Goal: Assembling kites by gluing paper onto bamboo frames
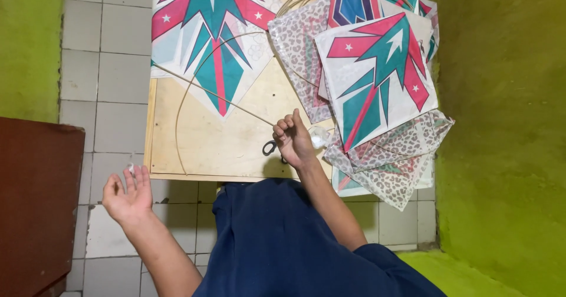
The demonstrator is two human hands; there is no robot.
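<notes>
Floor [118,67]: pale square tiles, dark grout. Walls [501,126] both sides: bright green. Dark red-brown cabinet [35,202] beside left hand [127,194].

Person's wearing a dark navy blue top [277,238], plain fabric, no print that shows. Short sleeves, so both forearms are bare. Left hand [127,195] and right hand [293,140]: no gloves, rings or watch.

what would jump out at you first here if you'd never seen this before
The bright kites in pink, teal and white, piled at the upper right over the wooden board. Next, the right hand pinching a thin stick at the centre, and the left hand open, palm up, over the tiled floor.
</notes>
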